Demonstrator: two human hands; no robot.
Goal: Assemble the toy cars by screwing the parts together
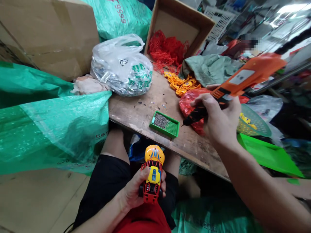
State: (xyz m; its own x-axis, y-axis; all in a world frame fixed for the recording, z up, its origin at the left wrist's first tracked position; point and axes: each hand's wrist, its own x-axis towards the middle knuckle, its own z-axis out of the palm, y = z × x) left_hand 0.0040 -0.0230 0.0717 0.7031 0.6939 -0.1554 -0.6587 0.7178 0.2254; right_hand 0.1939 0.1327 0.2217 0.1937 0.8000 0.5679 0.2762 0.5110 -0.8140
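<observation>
Both close: left grip [136,188] round toy car [155,174], right grip [220,118] round screwdriver [252,73].

Hidden, cut and unclear parts around the car [153,176] and the screwdriver [245,76].
The underside of the car is hidden, and the car covers part of the left hand [136,189]; some fingers of the right hand [221,119] are behind the screwdriver, whose label [242,77] is too blurred for reading. Its cable [295,41] is cut by the right edge, and the carton [46,38] by the top and left edges. The screws [161,120] are too small to count, and the person [236,48] behind is blurred and partly covered.
</observation>
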